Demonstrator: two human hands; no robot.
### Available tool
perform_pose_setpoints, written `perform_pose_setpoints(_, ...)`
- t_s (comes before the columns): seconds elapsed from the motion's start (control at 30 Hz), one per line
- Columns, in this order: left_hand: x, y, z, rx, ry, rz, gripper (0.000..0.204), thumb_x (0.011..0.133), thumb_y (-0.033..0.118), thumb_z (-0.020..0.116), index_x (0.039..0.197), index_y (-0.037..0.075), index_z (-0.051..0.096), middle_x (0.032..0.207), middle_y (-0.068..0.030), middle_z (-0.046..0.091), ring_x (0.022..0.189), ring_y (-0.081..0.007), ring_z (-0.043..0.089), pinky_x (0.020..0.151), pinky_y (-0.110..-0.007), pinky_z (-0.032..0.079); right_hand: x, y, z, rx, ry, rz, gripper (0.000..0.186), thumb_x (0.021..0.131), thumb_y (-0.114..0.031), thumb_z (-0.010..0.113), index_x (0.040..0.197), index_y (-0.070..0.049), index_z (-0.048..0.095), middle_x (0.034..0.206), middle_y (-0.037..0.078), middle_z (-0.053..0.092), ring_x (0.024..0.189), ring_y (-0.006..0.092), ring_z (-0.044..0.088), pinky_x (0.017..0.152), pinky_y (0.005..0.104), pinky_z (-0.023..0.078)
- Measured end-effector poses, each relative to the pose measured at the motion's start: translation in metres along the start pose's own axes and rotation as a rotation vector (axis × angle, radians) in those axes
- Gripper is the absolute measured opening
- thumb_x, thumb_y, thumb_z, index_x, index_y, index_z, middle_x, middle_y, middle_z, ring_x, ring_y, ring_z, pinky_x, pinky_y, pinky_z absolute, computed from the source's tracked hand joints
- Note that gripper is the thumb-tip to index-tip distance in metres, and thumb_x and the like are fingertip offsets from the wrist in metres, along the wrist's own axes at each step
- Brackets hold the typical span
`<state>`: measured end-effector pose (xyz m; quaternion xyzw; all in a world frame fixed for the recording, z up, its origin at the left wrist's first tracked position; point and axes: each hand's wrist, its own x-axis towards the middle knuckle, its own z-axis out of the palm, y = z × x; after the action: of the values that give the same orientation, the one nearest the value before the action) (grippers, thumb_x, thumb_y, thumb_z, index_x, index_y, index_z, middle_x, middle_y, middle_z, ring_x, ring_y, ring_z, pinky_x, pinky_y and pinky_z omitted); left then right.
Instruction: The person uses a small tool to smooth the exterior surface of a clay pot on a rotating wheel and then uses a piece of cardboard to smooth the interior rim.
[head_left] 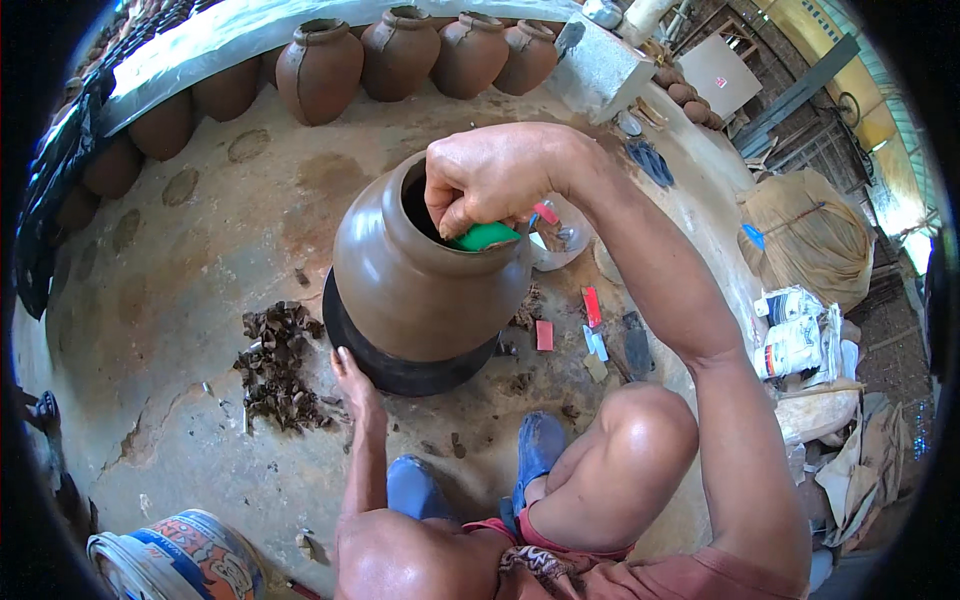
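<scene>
A large wet-looking grey-brown clay pot (425, 290) stands upright between my knees and the back row of pots, on a round black base (410, 374). My right hand (490, 178) reaches over its mouth, fingers closed on a smooth green scraper-like piece (484, 237) against the inside of the near right rim. The fingertips beyond the rim are partly hidden. At the lower left, my left hand (354, 382) lies against the side of the black base, fingers stretched along it and holding nothing.
Dark clay scraps (280, 365) lie left of the base. On its right are a clear bowl (562, 240), a red block (544, 335) and light-blue strips (594, 342). Several finished-looking pots (320, 72) line the back. A paint bucket (185, 560) stands near left; bags (800, 340) lie right.
</scene>
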<state>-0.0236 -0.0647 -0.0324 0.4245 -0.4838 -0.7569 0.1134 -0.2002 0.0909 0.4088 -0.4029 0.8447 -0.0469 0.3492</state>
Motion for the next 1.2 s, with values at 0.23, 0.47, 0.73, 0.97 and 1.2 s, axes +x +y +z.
perform_pose_setpoints(0.23,-0.029,0.013,0.031,0.023,0.011,0.093,0.065,0.110,0.047,0.040,0.159,0.004,0.031,0.159,-0.0168,0.041,0.143,-0.0289,0.043,0.118,-0.037,0.032,-0.003,0.003,-0.005,0.006,-0.004,0.027,0.019,0.088,-0.019,0.070,0.094,-0.001,0.076,0.065,0.006,0.067,0.052,0.0149,0.063,0.048,0.0327,0.052)
perform_pose_setpoints(0.47,-0.021,0.022,0.030,0.046,-0.010,0.122,0.058,0.111,0.040,0.040,0.157,0.005,0.038,0.158,-0.0149,0.045,0.139,-0.0259,0.047,0.116,-0.035,0.036,-0.017,0.028,-0.010,0.100,0.378,-0.092,0.026,0.091,-0.018,0.066,0.108,-0.001,0.075,0.078,0.008,0.071,0.058,0.0143,0.065,0.051,0.0308,0.053)
perform_pose_setpoints(0.73,-0.003,0.006,0.014,0.169,-0.008,0.269,0.057,0.111,0.039,0.042,0.159,0.008,0.036,0.160,-0.0130,0.043,0.142,-0.0249,0.046,0.116,-0.035,0.036,-0.099,0.159,0.078,0.340,1.330,0.198,0.028,0.099,-0.008,0.063,0.126,-0.004,0.069,0.084,0.003,0.071,0.067,0.0082,0.063,0.059,0.0278,0.051)
perform_pose_setpoints(0.97,-0.006,0.033,0.021,0.250,-0.041,0.197,0.057,0.110,0.042,0.044,0.157,0.009,0.040,0.154,-0.0133,0.051,0.137,-0.0222,0.050,0.115,-0.034,0.037,-0.086,0.309,0.349,0.693,0.910,0.630,0.027,0.092,-0.005,0.057,0.114,-0.003,0.073,0.076,0.005,0.070,0.060,0.0097,0.062,0.057,0.0308,0.049)
perform_pose_setpoints(1.2,0.073,0.014,-0.034,0.307,-0.144,0.324,0.040,0.106,0.028,0.050,0.134,0.000,0.059,0.116,-0.0071,0.068,0.103,-0.0174,0.061,0.090,-0.034,0.050,-0.069,0.296,0.421,0.691,0.849,0.624,0.023,0.088,-0.012,0.068,0.109,-0.007,0.075,0.083,0.009,0.074,0.073,0.0161,0.068,0.069,0.0337,0.053)
